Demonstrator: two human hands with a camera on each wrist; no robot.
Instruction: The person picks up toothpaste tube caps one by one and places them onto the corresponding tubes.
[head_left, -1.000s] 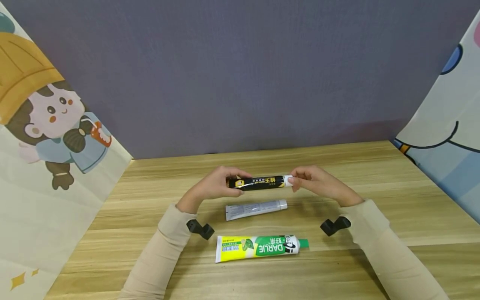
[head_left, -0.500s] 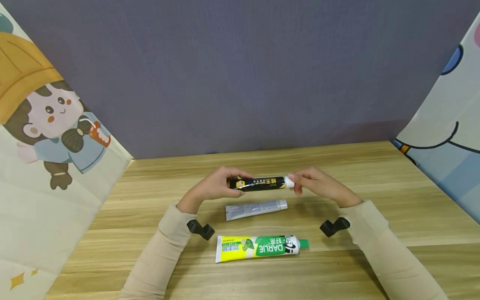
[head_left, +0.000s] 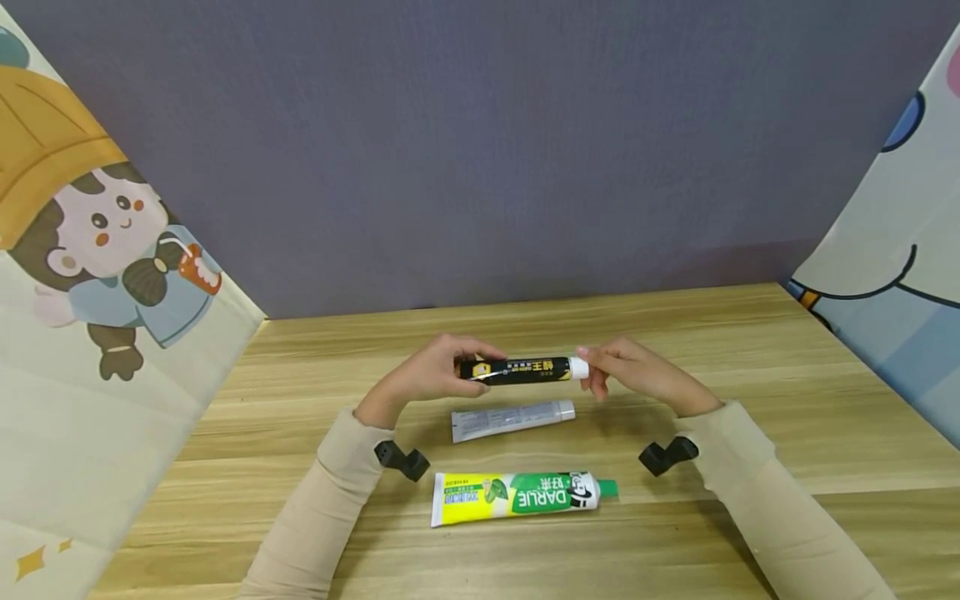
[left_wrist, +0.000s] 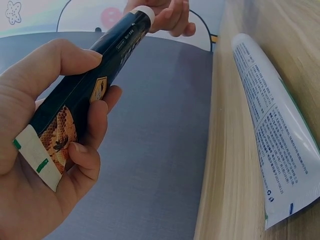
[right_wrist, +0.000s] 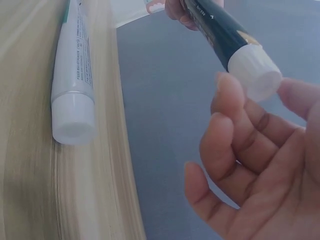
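Note:
Above the table, my left hand (head_left: pixel 429 371) grips a black toothpaste tube (head_left: pixel 525 371) by its flat crimped end. The left wrist view shows the thumb on one side and the fingers curled round the other. The tube lies level, its white cap (right_wrist: pixel 256 72) pointing right. At that end my right hand (head_left: pixel 637 371) pinches the cap between thumb and forefinger, the other fingers loosely bent below. Beneath the held tube, a smaller silver-white tube (head_left: pixel 513 420) lies on the table. Nearer the body lies a large yellow and green Darlie toothpaste tube (head_left: pixel 517 497) with a green cap.
The wood-grain table (head_left: pixel 300 400) ends at a grey-blue partition (head_left: pixel 480 167) behind the hands. Cartoon-printed panels stand at the left (head_left: pixel 127 250) and right (head_left: pixel 900 250). A black camera mount sits on each wrist.
The right fingers have shifted on the cap, leaving more of it showing. The black tube has dipped very slightly. Both tubes on the table lie where they were.

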